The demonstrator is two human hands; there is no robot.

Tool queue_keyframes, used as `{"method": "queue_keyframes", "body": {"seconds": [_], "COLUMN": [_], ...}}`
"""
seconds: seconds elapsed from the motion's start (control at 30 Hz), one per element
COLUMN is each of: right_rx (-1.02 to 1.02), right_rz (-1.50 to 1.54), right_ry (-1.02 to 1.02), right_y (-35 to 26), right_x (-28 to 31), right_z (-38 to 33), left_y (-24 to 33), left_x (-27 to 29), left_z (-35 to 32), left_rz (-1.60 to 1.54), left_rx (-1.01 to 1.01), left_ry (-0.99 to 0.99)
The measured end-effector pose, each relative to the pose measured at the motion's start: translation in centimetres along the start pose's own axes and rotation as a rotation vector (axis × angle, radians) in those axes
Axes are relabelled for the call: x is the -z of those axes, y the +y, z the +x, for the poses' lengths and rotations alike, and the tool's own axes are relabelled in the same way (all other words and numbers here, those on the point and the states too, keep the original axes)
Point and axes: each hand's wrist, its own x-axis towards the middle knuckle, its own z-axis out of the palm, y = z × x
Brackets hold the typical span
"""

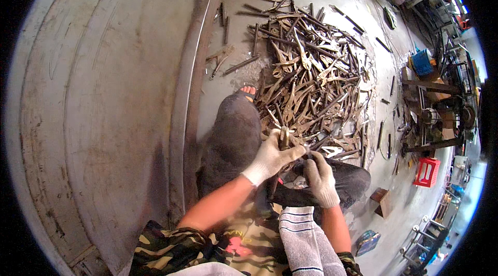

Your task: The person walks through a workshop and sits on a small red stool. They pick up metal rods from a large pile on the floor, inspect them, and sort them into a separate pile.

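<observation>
In a white knitted glove, my left hand is closed around a dark metal tool piece with a ridged, brownish end standing up past the fingers. My right hand, also gloved, has its fingers curled together close to the left thumb. Whatever those fingers pinch is too small and dark to make out. Just beyond both hands spreads a large heap of metal plier parts, with jaws, handles and dark bars tangled together on the floor.
To the left runs a large grey metal sheet with a raised edge. My bent knees flank the hands. On the right are a red plastic crate, a small brown box, and a cluttered rack. Loose bars lie around the heap.
</observation>
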Motion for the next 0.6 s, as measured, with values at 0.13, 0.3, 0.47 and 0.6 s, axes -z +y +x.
{"method": "queue_keyframes", "body": {"seconds": [0.13, 0.3, 0.47, 0.6], "right_rx": [0.139, 0.204, 0.321, 0.324], "right_rz": [-0.132, -0.176, -0.259, -0.257], "right_ry": [-0.004, 0.002, -0.016, -0.054], "right_y": [0.7, 0.9, 0.9, 0.6], "right_x": [-1.3, -1.2, -1.0, -0.5], "right_z": [1.9, 3.2, 4.4, 4.8], "left_y": [1.5, 1.5, -0.1, 1.3], "left_x": [-1.0, -1.2, -0.9, -0.8], "left_z": [-0.6, -0.2, 0.0, -0.3], "left_rz": [0.343, 0.414, 0.437, 0.408], "left_rx": [-0.036, -0.014, -0.057, -0.051], "left_ry": [0.092, 0.084, 0.069, 0.035]}}
